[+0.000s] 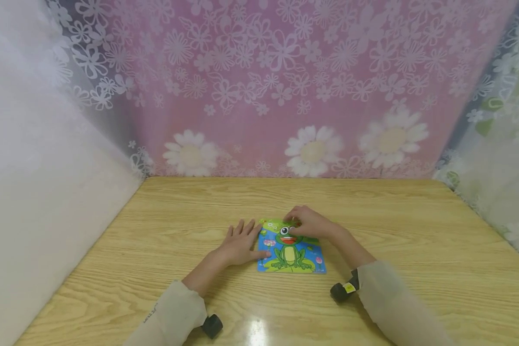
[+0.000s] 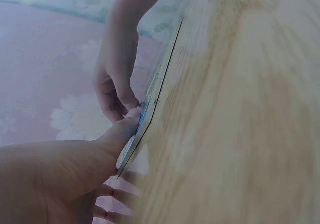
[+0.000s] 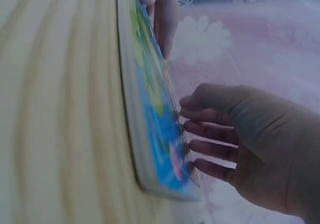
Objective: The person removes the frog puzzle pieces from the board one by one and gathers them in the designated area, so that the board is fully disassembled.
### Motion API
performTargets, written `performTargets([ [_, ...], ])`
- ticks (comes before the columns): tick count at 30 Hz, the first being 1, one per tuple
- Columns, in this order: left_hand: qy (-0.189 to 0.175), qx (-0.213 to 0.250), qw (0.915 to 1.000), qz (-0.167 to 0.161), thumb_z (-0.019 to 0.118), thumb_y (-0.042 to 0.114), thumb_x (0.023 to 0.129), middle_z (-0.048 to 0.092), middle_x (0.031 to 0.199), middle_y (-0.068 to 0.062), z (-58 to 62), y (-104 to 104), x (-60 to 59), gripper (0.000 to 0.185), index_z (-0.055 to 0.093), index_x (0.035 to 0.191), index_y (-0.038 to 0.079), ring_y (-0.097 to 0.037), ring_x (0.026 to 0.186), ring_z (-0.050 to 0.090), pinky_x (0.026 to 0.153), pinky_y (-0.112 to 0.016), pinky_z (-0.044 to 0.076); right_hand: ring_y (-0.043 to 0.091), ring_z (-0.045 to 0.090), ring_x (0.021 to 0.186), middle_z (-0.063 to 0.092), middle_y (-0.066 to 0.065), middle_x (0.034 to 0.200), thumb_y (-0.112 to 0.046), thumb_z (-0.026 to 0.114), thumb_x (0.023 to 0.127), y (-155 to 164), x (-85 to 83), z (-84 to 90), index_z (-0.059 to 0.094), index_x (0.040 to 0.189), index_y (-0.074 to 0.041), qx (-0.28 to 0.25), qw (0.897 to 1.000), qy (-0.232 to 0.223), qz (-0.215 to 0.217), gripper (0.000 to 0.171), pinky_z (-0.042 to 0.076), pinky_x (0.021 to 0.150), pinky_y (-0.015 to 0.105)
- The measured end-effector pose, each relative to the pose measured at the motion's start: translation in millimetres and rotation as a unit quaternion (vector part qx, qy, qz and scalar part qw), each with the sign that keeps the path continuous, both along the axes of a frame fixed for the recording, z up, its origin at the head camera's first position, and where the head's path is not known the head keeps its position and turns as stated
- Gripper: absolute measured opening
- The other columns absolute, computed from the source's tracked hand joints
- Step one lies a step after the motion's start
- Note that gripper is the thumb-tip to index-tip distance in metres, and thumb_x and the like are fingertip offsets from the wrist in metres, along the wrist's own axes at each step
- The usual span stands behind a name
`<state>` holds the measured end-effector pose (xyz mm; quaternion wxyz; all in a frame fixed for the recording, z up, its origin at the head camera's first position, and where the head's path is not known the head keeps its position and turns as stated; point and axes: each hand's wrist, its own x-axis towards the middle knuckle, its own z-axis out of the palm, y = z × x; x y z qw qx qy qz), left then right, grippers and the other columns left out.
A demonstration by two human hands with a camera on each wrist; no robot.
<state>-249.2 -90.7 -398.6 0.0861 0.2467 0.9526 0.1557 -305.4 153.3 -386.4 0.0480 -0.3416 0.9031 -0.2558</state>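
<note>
A square frog picture puzzle (image 1: pixel 290 257) lies flat on the table, a green frog on a blue ground. My left hand (image 1: pixel 240 247) rests at its left edge with fingers spread, and the thumb lies on the picture. Over the upper right part is my right hand (image 1: pixel 310 224), covering one of the frog's eyes. In the right wrist view, the fingertips of the right hand (image 3: pixel 250 139) are loosely bent against the board's face, and no piece shows between them. The left wrist view has the left thumb on the puzzle board (image 2: pixel 150 111), close to the right fingers.
The wood-grain table (image 1: pixel 155 216) extends around the puzzle. Behind it hangs a pink flowered curtain (image 1: pixel 251 96), with pale curtains at both sides. Each sleeved forearm wears a black wrist camera, such as the right camera (image 1: pixel 340 292).
</note>
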Motion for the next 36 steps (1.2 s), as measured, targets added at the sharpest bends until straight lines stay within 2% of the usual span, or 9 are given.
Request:
performTargets([
  [5,0.006,-0.012,0.9999,0.000,0.047,0.064,0.084,0.009,0.151,-0.014,-4.6,0,-3.5,0.088,0.019,0.148,0.010,-0.039,0.135,0.001,0.104,-0.056,0.002,0.019,0.047,0.085,0.055,0.002,0.097,-0.018,0.063,0.082,-6,2.1,-4.6,0.065,0.102,-0.008,0.019,0.999,0.035,-0.029,0.022,0.044,0.074,0.035],
  [9,0.005,-0.014,0.9998,0.008,0.046,0.066,0.084,0.009,0.151,-0.013,-5.7,-1,-4.7,0.089,0.019,0.148,0.011,-0.038,0.135,0.001,0.104,-0.056,0.002,0.020,0.045,0.087,0.055,0.001,0.096,-0.021,0.063,0.083,-10,3.8,-7.3,0.064,0.100,-0.008,0.016,0.997,0.059,-0.038,0.022,0.043,0.076,0.036],
  [16,0.005,-0.010,0.9999,0.007,0.047,0.065,0.084,0.010,0.151,-0.014,-3.8,-1,-3.0,0.088,0.020,0.148,0.010,-0.039,0.135,0.001,0.104,-0.057,0.002,0.021,0.044,0.091,0.053,0.002,0.097,-0.022,0.064,0.084,-12,5.7,-9.6,0.062,0.099,-0.008,0.003,0.996,0.065,-0.054,0.021,0.042,0.078,0.037],
  [22,0.000,-0.010,0.9999,0.005,0.048,0.063,0.085,0.010,0.151,-0.014,-0.6,2,0.2,0.088,0.019,0.148,0.010,-0.039,0.135,0.002,0.104,-0.056,0.002,0.022,0.046,0.092,0.054,0.002,0.097,-0.021,0.065,0.085,-8,4.6,-7.3,0.061,0.100,-0.007,-0.018,0.998,0.032,-0.051,0.021,0.043,0.077,0.037],
  [26,-0.004,-0.010,0.9999,0.005,0.047,0.063,0.085,0.010,0.151,-0.014,0.6,2,1.5,0.087,0.018,0.148,0.010,-0.038,0.135,0.001,0.104,-0.055,0.002,0.024,0.047,0.098,0.054,0.005,0.104,-0.015,0.064,0.086,-1,0.4,-6.4,0.060,0.108,-0.004,-0.041,0.999,-0.023,-0.018,0.025,0.044,0.081,0.038],
  [30,-0.003,-0.016,0.9999,0.007,0.047,0.063,0.085,0.009,0.151,-0.013,1.2,2,1.6,0.087,0.018,0.148,0.011,-0.037,0.135,0.001,0.104,-0.055,0.002,0.028,0.044,0.105,0.051,0.010,0.114,-0.010,0.065,0.083,5,-1.6,-3.4,0.056,0.118,0.001,-0.050,0.996,-0.070,0.021,0.038,0.043,0.086,0.041],
  [36,-0.003,-0.018,0.9998,0.010,0.047,0.063,0.085,0.009,0.151,-0.013,1.2,2,0.9,0.087,0.017,0.148,0.011,-0.037,0.136,0.001,0.104,-0.055,0.002,0.027,0.043,0.103,0.049,0.010,0.116,-0.010,0.068,0.080,7,-1.1,0.9,0.055,0.121,0.001,-0.037,0.996,-0.074,0.037,0.045,0.043,0.083,0.039],
])
